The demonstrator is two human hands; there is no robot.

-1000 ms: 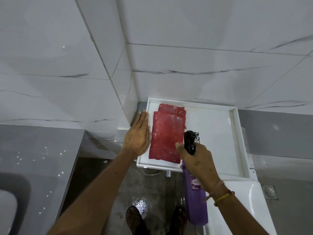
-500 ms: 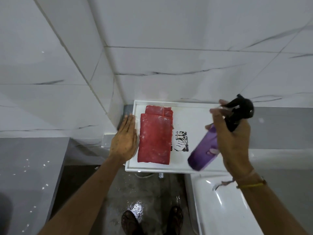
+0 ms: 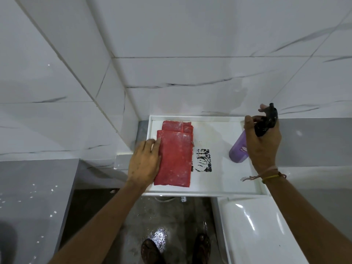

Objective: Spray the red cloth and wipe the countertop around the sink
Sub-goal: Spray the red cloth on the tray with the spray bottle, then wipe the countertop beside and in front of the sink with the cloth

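Left hand [image 3: 145,162] spread flat at cloth's [image 3: 174,158] 9 o'clock edge, pinning it for spraying; right hand [image 3: 263,141] wrapped around bottle [image 3: 239,151], tilted at 3 o'clock.

White marble-veined wall tiles [image 3: 190,35], black printed mark [image 3: 203,160] on tray, wet floor [image 3: 160,221], white toilet lid [image 3: 262,231]

A matt, slightly rough red cloth [image 3: 174,159] flecked with white is seen on a smooth white tray [image 3: 224,180], perhaps plastic, beside a translucent purple plastic spray bottle [image 3: 239,149] and glossy marbled wall tiles [image 3: 209,35].
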